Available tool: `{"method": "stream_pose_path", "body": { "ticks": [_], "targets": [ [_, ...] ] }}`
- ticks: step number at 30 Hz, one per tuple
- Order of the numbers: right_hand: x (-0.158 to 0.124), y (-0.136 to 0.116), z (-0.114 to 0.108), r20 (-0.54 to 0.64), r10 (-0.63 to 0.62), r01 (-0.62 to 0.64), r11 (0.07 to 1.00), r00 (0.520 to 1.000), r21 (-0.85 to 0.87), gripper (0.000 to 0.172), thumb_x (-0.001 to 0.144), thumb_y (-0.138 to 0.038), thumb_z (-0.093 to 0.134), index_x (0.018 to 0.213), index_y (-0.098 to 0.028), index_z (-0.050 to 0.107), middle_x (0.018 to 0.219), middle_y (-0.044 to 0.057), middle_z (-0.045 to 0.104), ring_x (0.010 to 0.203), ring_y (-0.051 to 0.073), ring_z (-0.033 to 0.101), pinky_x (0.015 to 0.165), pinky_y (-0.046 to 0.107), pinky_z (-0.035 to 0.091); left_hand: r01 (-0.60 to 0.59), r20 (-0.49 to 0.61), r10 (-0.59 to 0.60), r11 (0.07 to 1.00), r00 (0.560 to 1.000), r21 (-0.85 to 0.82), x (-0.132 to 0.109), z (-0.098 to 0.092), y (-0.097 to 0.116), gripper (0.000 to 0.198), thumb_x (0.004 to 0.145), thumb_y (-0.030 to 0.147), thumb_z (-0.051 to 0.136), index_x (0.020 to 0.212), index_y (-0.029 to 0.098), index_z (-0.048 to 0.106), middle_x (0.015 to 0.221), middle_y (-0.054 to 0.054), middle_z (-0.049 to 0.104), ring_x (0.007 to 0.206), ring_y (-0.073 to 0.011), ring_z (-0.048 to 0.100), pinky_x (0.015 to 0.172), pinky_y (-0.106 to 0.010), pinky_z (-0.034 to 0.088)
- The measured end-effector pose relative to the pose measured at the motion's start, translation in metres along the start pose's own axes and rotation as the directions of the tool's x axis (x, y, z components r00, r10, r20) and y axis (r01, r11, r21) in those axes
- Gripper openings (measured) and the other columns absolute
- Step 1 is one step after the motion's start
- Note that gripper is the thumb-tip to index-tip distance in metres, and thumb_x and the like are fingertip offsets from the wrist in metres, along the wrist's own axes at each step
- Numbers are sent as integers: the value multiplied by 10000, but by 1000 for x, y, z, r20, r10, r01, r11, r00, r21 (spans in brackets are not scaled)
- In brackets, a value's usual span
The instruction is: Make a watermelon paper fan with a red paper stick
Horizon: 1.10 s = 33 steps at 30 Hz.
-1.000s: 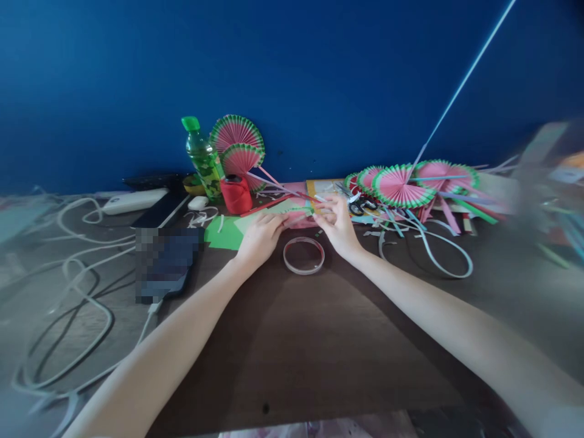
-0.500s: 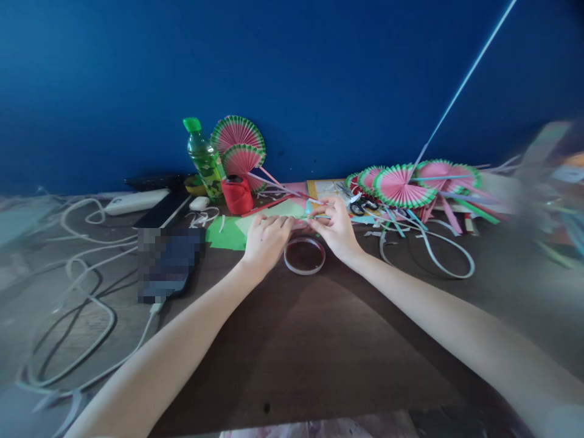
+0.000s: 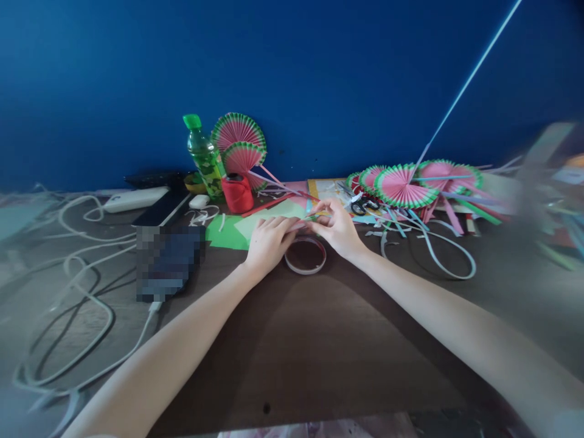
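Observation:
My left hand [image 3: 270, 244] is closed, its fingertips pinching a small pink paper piece [image 3: 299, 225] over the table. From the other side my right hand [image 3: 336, 231] pinches the same piece with thumb and fingers. A bit of green shows at its right end, but the fingers cover most of it. Just below the hands lies a roll of tape [image 3: 305, 271], a thin ring flat on the tabletop. Light green paper [image 3: 246, 228] lies under and beyond my left hand.
Pink and green pleated paper fans [image 3: 406, 185] lie at the right beside black-handled scissors [image 3: 358, 208] and paper strips. More fans [image 3: 238, 131] lean by a green bottle [image 3: 201, 149] and red thread spool [image 3: 238, 194]. A phone [image 3: 171, 261] and white cables [image 3: 109, 316] lie left.
Both hands stay together on the pink piece. The fingers have shifted slightly, with the left fingertips a little further right. Nothing on the table has visibly moved.

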State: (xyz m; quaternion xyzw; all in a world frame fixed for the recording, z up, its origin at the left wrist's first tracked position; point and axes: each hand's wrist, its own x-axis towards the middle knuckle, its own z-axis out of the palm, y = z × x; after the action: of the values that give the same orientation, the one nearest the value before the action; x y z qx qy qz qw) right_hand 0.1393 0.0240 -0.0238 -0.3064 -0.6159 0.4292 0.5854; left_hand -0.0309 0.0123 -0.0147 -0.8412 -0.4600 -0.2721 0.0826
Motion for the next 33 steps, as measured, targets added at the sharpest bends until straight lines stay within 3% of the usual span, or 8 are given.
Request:
{"method": "stream_pose_path", "body": {
  "ticks": [7, 11, 15, 24, 33],
  "targets": [
    [-2, -4, -3, 85, -21, 27, 997, 996, -76, 246, 701, -275, 671, 784, -205, 450, 917, 1, 527, 669, 87, 566, 684, 292, 489, 64, 11, -63, 996, 998, -68, -1, 0, 1, 239, 872, 270, 461, 1050, 213, 610, 954, -42, 673, 907, -199, 588, 750, -317, 340],
    [-4, -8, -2, 49, -74, 77, 994, 996, -75, 229, 720, -315, 658, 818, -222, 474, 1027, 23, 513, 750, 108, 566, 722, 305, 495, 88, 6, -88, 992, 996, -88, 0, 1, 2, 249, 861, 241, 475, 1072, 206, 602, 969, -44, 672, 919, -203, 588, 755, -323, 343],
    [-4, -12, 0, 23, -125, 127, 977, 992, -170, 220, 744, -387, 627, 732, -215, 489, 1028, 48, 508, 892, 160, 549, 749, 322, 500, 92, -10, -93, 992, 996, -87, -1, 2, 1, 251, 861, 249, 478, 1076, 204, 599, 967, -46, 672, 911, -202, 589, 751, -323, 344],
    [-2, -9, -5, 23, 10, -6, 985, 1000, -175, 216, 729, -350, 637, 684, -179, 514, 935, 46, 581, 665, 115, 564, 680, 327, 485, 51, -9, -52, 995, 999, -82, -3, 4, 1, 255, 866, 226, 466, 1083, 206, 597, 971, -44, 669, 917, -199, 579, 753, -322, 338],
    [-1, -9, -7, 38, 39, -33, 989, 999, -145, 264, 691, -391, 666, 662, -186, 502, 895, 39, 597, 655, 130, 591, 668, 330, 502, 27, -23, -29, 997, 999, -78, -3, 4, 0, 250, 874, 234, 462, 1081, 205, 599, 963, -47, 670, 906, -198, 583, 748, -324, 344]
  ]
}}
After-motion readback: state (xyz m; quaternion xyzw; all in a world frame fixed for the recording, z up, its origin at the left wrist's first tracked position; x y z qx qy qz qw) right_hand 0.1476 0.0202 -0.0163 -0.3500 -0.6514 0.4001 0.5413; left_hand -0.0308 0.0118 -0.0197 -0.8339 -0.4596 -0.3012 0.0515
